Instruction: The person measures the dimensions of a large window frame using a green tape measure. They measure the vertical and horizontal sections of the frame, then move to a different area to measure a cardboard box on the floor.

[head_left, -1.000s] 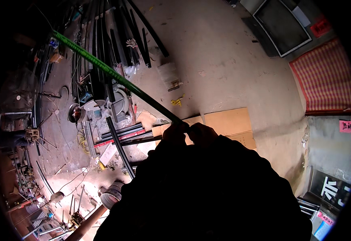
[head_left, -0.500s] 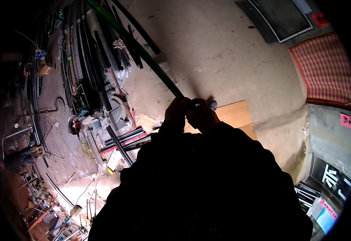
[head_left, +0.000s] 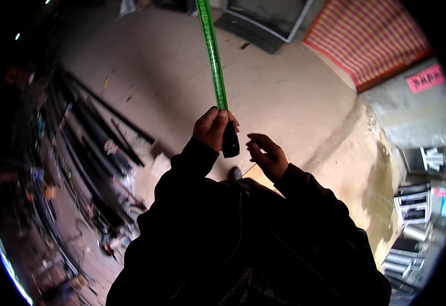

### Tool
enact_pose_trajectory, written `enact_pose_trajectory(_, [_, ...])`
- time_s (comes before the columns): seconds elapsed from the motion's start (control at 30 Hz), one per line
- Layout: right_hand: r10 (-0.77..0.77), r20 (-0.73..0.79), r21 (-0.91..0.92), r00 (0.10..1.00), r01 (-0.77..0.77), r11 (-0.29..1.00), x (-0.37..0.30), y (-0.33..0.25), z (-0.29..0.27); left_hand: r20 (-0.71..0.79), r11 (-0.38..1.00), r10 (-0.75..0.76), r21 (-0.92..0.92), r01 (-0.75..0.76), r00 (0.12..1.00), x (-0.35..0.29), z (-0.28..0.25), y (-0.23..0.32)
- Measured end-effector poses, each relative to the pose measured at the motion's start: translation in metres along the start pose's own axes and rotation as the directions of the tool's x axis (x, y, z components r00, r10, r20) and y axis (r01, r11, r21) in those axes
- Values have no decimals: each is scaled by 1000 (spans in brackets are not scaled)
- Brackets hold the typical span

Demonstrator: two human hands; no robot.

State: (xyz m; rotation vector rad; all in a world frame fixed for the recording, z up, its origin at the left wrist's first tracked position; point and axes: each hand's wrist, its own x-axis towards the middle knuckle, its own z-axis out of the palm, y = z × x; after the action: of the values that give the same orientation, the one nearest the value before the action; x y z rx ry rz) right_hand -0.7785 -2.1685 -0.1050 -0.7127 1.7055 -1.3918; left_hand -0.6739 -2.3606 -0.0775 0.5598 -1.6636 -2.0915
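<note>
A long, narrow strip or bar [head_left: 213, 58] covered in shiny green, with printed marks along it, runs from the top of the view down to my left hand [head_left: 208, 128]. That hand is closed round it, the thumb pressed on the green face. Below the grip, the bar's dark end piece [head_left: 230, 144] hangs free over the floor. My right hand [head_left: 270, 157] is a short way to the right of this end, touching nothing, its bent fingers apart.
Long dark bars [head_left: 93, 153] lie in a heap on the left, with blurred tools near their lower end. One shoe [head_left: 236, 174] and some cardboard [head_left: 259, 178] show below my hands. A red checked cloth [head_left: 368, 41] and light-coloured frames [head_left: 414, 206] are at the right.
My right hand has come off the bar and moved right. The bar has swung from slanting up-left to nearly upright in view, its green face now lit. The whole view has turned rightward.
</note>
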Motion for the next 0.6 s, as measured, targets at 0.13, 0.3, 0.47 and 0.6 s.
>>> enact_pose_trajectory(0.13, [-62,-166,2,984,63,998,1,17,-75,203,995,59,62,-73,977,86,57,11])
enact_pose_trajectory(0.3, [44,-326,100,944,-12,995,12,51,-125,394,991,6,117,-57,919,192,120,4])
enact_pose_trajectory(0.47, [250,-326,143,912,-213,966,70,55,-169,493,990,-19,130,-51,870,299,147,-27])
enact_pose_trajectory(0.6, [272,-423,71,864,-268,961,139,59,-234,547,991,-82,132,11,833,398,163,-62])
